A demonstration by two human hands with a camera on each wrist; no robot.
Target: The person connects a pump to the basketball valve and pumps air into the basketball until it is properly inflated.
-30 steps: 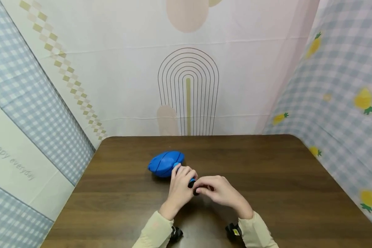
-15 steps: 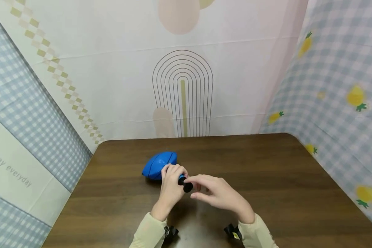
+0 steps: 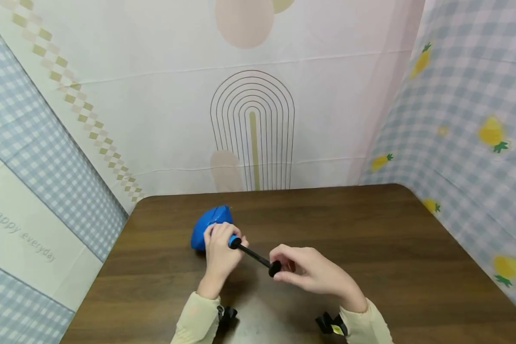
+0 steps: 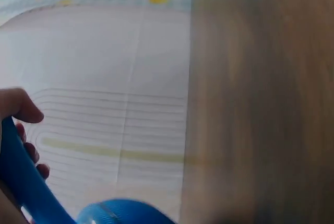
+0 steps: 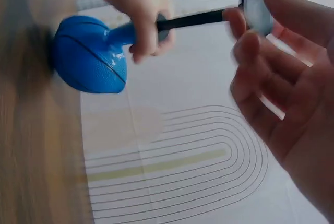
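Observation:
A blue ball [image 3: 204,229] with dark seams, pointed at its end like a rugby ball, rests on the table toward the left. A hand pump's blue barrel [image 5: 121,35] runs into it. My left hand [image 3: 219,251] grips that barrel, its fingers wrapped round near the black collar. From the collar a thin black plunger rod [image 3: 255,256] stretches out to the right. At the rod's end is a round black knob [image 3: 274,268], pale on its outer face in the right wrist view. My right hand [image 3: 311,272] holds this knob by thumb and curled fingers.
A dark wooden table [image 3: 370,229] lies under both hands. A pale patterned cloth [image 3: 327,119] hangs behind its far edge, with checked cloth at both sides. Black straps [image 3: 327,323] sit at the wrists.
The knob sat close to the collar half a second ago; now the rod is drawn far out. My right hand has shifted right, my left hand and the ball a little left.

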